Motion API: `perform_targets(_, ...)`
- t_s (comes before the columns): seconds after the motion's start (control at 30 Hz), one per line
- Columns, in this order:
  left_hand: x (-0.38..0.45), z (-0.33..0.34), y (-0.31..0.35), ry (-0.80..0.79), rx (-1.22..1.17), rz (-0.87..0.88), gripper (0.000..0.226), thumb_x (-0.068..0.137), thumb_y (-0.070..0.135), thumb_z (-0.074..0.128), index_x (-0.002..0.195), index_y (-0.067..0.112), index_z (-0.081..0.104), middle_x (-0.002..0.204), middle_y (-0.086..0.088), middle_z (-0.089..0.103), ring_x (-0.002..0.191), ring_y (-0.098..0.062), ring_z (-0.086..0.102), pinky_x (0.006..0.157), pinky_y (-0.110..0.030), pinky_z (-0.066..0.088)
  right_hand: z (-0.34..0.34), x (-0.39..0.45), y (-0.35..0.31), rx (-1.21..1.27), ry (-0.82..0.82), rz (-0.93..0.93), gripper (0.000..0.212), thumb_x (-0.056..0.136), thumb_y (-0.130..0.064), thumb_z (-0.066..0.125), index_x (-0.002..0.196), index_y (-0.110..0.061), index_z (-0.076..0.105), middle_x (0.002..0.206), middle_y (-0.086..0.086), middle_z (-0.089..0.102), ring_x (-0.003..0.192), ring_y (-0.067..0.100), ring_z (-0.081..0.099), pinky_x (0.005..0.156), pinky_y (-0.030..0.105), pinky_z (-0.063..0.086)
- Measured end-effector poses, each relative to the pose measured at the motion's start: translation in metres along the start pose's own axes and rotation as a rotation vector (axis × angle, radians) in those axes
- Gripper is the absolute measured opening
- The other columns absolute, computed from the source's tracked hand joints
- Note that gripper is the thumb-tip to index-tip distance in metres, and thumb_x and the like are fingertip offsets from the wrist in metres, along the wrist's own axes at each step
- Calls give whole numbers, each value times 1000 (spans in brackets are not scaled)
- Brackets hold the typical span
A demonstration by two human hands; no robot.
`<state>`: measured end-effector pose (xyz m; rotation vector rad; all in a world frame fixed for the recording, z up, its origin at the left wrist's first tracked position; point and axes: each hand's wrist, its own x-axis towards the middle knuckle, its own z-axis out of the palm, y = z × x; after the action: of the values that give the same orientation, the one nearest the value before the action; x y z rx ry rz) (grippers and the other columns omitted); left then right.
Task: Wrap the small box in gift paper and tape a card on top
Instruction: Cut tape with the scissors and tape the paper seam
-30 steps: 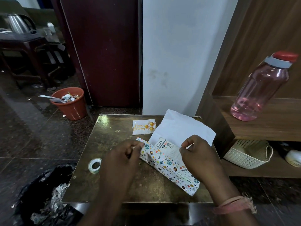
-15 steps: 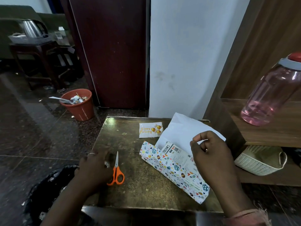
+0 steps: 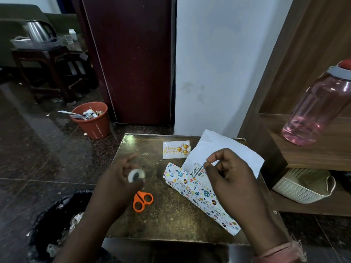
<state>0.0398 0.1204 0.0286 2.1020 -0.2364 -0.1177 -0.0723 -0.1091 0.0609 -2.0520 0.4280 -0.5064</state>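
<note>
The small box [image 3: 197,170] lies on the brass-coloured table [image 3: 171,221], partly wrapped in patterned gift paper [image 3: 197,194]. The paper's white underside [image 3: 224,149] stands up behind it as a loose flap. A "Happy Birthday" card [image 3: 175,149] lies flat beyond the box. My left hand [image 3: 115,186] grips a roll of clear tape [image 3: 136,175], blurred, above the table to the left of the box. My right hand [image 3: 233,181] hovers over the box with its fingers curled. Its thumb and forefinger tips are close together, and nothing shows between them.
Orange-handled scissors [image 3: 142,201] lie on the table under my left hand. An orange waste bin [image 3: 93,122] and a black bin bag [image 3: 57,215] are on the floor at the left. On the wooden shelf at the right are a pink bottle [image 3: 319,109] and a white basket [image 3: 302,186].
My left hand has left the table's left edge near the scissors and come up towards the middle holding the tape roll. My right hand has lifted slightly over the box.
</note>
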Motion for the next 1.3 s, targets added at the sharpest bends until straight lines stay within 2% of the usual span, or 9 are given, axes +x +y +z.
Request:
perform_targets(0.13, -11, 23, 18, -246, -464, 2, 70, 66, 10, 86, 130, 28, 65, 117, 0, 76, 106, -18, 72, 90, -34, 61, 16, -4, -5, 71, -157, -2, 14, 93, -26, 71, 99, -37, 63, 84, -9, 64, 58, 5, 55, 56, 18, 45)
perform_targets(0.27, -13, 35, 22, -319, -601, 22, 68, 67, 10, 84, 131, 24, 65, 122, -5, 75, 111, -22, 70, 89, -30, 58, 21, -7, -8, 101, -296, 15, 32, 92, -24, 74, 115, -43, 61, 108, -18, 63, 81, 4, 67, 67, 19, 50)
perform_targets(0.5, -12, 38, 20, -322, -633, 41, 63, 68, 9, 82, 128, 20, 67, 120, -4, 76, 107, -18, 73, 85, -27, 58, 22, -7, -5, 228, -433, 114, 54, 81, -15, 85, 122, -44, 65, 101, -1, 74, 95, 11, 73, 92, 39, 60)
perform_targets(0.77, -12, 41, 19, -319, -721, -7, 40, 75, 15, 86, 114, 20, 79, 118, -10, 76, 115, -30, 71, 97, -41, 55, 25, -6, -6, 250, -323, 87, 36, 85, -16, 81, 114, -34, 70, 99, -10, 76, 91, 9, 73, 91, 39, 59)
perform_targets(0.87, -13, 41, 22, -344, -727, -23, 45, 73, 13, 80, 118, 19, 77, 118, -10, 76, 112, -28, 72, 93, -38, 55, 24, -4, -7, 320, -335, 101, 26, 93, -14, 73, 115, -28, 72, 102, -6, 77, 90, 13, 75, 90, 37, 60)
perform_targets(0.97, -14, 41, 23, -369, -717, -31, 50, 71, 19, 93, 118, 25, 78, 113, -14, 77, 98, -28, 71, 86, -32, 57, 25, -4, -5, 355, -374, 125, 19, 99, -16, 65, 113, -24, 74, 98, 5, 77, 87, 21, 76, 92, 44, 59)
perform_targets(1.03, -14, 42, 22, -396, -727, -45, 58, 64, 27, 92, 120, 26, 77, 104, -22, 76, 92, -29, 71, 84, -31, 56, 24, -3, -3, 379, -399, 138, 18, 102, -18, 61, 113, -23, 75, 94, 11, 77, 86, 25, 76, 94, 51, 58)
perform_targets(1.13, -13, 44, 20, -415, -763, -66, 61, 61, 26, 92, 121, 24, 76, 100, -26, 75, 92, -31, 73, 87, -36, 55, 19, -1, -3, 413, -413, 153, 23, 105, -15, 54, 110, -21, 77, 86, 19, 74, 78, 25, 72, 91, 47, 59)
perform_targets(1.3, -13, 44, 23, -394, -746, -72, 59, 63, 12, 95, 118, 22, 77, 111, -19, 76, 101, -33, 74, 91, -39, 58, 21, -1, -2, 337, -334, 146, 21, 104, -19, 57, 111, -28, 75, 89, 5, 77, 79, 20, 76, 90, 48, 59)
